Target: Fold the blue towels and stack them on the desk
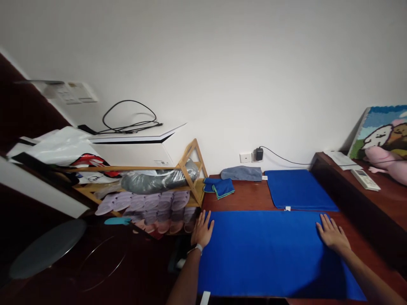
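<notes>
A large blue cloth [260, 254] lies spread flat over the front of the reddish-brown tabletop. My left hand [202, 229] rests flat on its far left corner, fingers apart; a watch band circles that wrist. At the far right corner my right hand [333, 234] also lies flat with fingers spread. Behind the spread cloth sits a folded blue cloth [300, 189] with a small white tag. Further left are a small blue cloth with green edging [222, 187] and a folded grey-blue cloth [241, 173] against the wall.
A wooden rack [193, 169] with several lilac slippers [155, 201] stands left of the table, a white box [136, 152] on top. A plug [259, 154] with a black cable sits in the wall. On the raised right ledge are a remote control [365, 179] and a pink plush toy [386, 161].
</notes>
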The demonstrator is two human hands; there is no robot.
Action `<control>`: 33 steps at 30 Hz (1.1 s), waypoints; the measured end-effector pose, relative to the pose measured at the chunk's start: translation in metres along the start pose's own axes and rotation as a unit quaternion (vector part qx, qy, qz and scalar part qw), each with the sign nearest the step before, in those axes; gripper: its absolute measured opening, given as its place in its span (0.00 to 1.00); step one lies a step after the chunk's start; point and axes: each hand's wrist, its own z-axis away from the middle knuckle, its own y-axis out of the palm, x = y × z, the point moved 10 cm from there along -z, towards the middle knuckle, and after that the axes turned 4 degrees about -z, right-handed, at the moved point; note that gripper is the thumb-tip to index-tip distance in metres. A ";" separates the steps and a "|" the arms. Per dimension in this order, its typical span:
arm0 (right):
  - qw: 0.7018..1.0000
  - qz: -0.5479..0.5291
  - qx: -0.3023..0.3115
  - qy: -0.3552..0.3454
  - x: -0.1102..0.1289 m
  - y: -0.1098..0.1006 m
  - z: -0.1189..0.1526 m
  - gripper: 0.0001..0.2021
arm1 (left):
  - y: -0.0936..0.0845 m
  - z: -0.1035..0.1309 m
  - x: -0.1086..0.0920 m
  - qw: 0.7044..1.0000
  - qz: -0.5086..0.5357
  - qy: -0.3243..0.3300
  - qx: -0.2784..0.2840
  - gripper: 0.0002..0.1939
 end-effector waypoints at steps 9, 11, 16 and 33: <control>0.985 -0.050 0.041 -0.161 0.225 -0.031 0.087 0.35 | -0.029 0.006 -0.013 0.999 -0.011 0.007 0.029 0.32; 0.962 -0.100 0.060 -0.248 0.301 -0.025 0.126 0.35 | -0.039 0.021 -0.031 0.999 -0.011 0.045 -0.025 0.30; 0.921 -0.168 0.115 -0.332 0.417 -0.007 0.191 0.35 | -0.021 0.071 -0.078 0.993 -0.010 0.119 -0.028 0.30; 0.990 -0.137 -0.012 -0.004 -0.049 -0.007 0.080 0.47 | -0.017 0.074 -0.077 0.995 -0.012 0.098 -0.012 0.29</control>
